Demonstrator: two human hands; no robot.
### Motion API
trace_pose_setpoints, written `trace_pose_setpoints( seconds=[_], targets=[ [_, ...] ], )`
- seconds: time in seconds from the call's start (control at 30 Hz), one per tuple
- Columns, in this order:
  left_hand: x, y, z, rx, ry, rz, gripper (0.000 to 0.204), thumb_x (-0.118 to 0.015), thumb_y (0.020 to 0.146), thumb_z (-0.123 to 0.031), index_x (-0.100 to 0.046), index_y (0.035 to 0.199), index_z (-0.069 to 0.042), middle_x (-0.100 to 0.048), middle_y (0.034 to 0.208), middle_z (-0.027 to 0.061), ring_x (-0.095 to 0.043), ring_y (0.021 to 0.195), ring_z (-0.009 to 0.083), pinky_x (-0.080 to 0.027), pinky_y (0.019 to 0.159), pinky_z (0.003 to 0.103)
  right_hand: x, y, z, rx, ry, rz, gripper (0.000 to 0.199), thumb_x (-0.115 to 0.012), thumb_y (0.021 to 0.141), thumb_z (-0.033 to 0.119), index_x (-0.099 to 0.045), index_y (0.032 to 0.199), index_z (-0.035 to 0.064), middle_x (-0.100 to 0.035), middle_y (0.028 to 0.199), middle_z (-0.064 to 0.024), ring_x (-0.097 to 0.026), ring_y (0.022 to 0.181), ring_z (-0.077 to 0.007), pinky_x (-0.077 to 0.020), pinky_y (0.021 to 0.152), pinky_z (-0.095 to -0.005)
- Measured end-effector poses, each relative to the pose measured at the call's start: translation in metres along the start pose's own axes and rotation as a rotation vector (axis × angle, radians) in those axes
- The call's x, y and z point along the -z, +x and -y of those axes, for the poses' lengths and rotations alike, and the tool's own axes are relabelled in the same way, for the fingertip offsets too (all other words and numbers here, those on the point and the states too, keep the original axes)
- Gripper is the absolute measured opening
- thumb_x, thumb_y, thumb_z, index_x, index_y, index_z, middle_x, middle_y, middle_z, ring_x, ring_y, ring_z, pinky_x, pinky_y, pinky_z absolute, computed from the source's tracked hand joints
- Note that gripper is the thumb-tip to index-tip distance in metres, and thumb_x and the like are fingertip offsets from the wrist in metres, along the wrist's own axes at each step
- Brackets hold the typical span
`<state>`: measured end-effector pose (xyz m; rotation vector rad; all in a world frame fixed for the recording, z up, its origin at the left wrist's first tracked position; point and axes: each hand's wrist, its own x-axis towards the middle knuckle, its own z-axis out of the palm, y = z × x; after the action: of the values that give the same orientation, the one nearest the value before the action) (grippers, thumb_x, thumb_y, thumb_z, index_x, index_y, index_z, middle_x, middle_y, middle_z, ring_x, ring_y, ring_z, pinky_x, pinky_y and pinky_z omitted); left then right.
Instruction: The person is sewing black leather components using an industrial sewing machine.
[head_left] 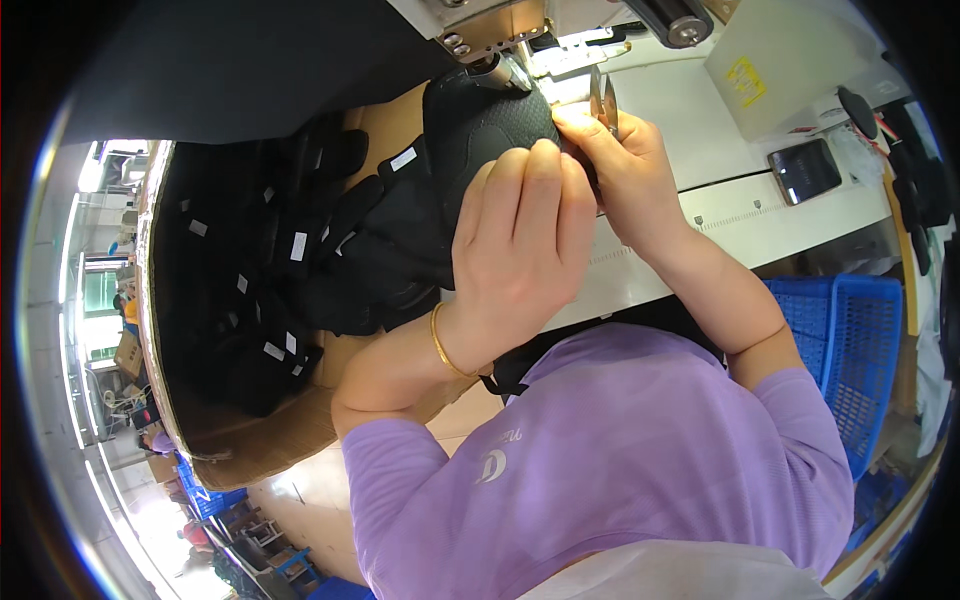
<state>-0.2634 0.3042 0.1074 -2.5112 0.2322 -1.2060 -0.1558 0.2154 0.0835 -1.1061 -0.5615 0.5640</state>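
A black stitched fabric piece [480, 122] with a mesh surface and a rounded edge lies under the head of a sewing machine [497, 40]. My left hand [525, 225] is closed on its near edge, fingers bent over the fabric and fingertips hidden. At the piece's right edge, my right hand [632, 175] pinches with thumb and forefinger. Small metal thread snips [602, 98] stick up out of that same hand, blades pointing away from me. The machine's presser area touches the far end of the piece, and its needle cannot be made out.
Left of the machine, a large cardboard box [265, 455] holds many black pieces with white labels [298, 246]. The white machine table [660, 130] carries a printed ruler strip and a dark phone [805, 170]. Blue plastic crates [860, 350] stand at my right.
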Motion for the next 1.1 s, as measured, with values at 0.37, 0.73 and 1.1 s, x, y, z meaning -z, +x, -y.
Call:
trace_pose_setpoints(
  seconds=[0.37, 0.73, 1.1],
  targets=[
    [-0.026, 0.007, 0.020, 0.053, -0.030, -0.046, 0.025, -0.067, 0.066, -0.004, -0.055, 0.088, -0.001, -0.056, 0.095, 0.0126, -0.058, 0.089, 0.0260, -0.052, 0.075, 0.036, 0.000, 0.000, 0.000, 0.014, 0.047, 0.073, 0.032, -0.054, 0.097, 0.021, -0.058, 0.071, 0.0024, -0.060, 0.059, -0.0039, -0.044, 0.043, -0.0039, -0.0316, 0.039, -0.0211],
    [-0.034, -0.002, 0.027, 0.049, -0.038, -0.109, 0.031, -0.066, 0.071, -0.011, -0.059, 0.101, -0.004, -0.057, 0.103, 0.0109, -0.057, 0.093, 0.0263, -0.048, 0.079, 0.039, 0.006, 0.000, 0.000, 0.001, -0.002, 0.144, 0.030, -0.050, 0.098, 0.022, -0.059, 0.077, 0.0017, -0.064, 0.063, -0.0059, -0.048, 0.046, -0.0049, -0.0356, 0.042, -0.0210],
    [-0.037, -0.011, 0.045, -0.017, 0.137, -0.194, 0.028, -0.064, 0.077, -0.010, -0.060, 0.104, -0.007, -0.058, 0.102, 0.0076, -0.058, 0.093, 0.0246, -0.046, 0.076, 0.039, 0.015, -0.016, -0.005, -0.110, -0.012, 0.330, 0.030, -0.042, 0.102, 0.024, -0.058, 0.104, -0.0011, -0.065, 0.077, -0.0082, -0.057, 0.057, -0.0077, -0.0447, 0.052, -0.0209]
  ],
)
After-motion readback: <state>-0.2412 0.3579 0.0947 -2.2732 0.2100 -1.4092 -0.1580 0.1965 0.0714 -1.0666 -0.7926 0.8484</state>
